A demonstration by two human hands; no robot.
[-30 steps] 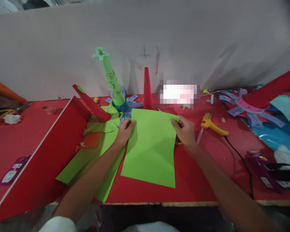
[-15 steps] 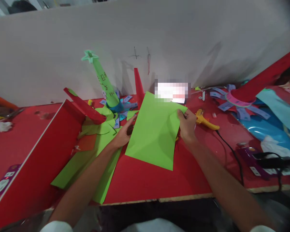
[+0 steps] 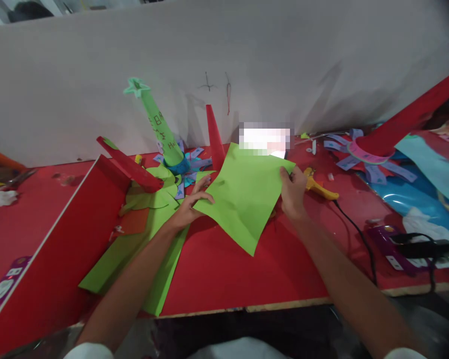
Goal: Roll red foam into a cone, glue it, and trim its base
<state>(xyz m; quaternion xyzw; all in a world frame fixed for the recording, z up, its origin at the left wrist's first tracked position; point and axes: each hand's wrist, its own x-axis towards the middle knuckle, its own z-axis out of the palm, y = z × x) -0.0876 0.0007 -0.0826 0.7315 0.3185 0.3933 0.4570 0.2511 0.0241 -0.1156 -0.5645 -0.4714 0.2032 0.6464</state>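
A bright green sheet of paper (image 3: 247, 194) is held above the red table in front of me, its surface curved and one corner pointing down toward me. My right hand (image 3: 294, 192) pinches its right edge near the upper corner. At the left corner, my left hand (image 3: 192, 204) has the edge between thumb and fingers, with one finger lying over the top face. Behind the sheet stands a narrow red paper cone (image 3: 214, 137). More green sheets (image 3: 168, 269) lie under and beside my left forearm.
A yellow glue gun (image 3: 322, 188) with a black cord lies right of my right hand. Left stand a green paper tower (image 3: 160, 124) and a red upright board (image 3: 56, 244). A lit, blurred screen (image 3: 264, 139) leans at the back. Another red cone (image 3: 407, 119) is far right.
The sheet has turned and bowed, its lower left corner rising into my left hand. My left fingers have moved from behind its edge onto the corner; my right hand keeps its pinch.
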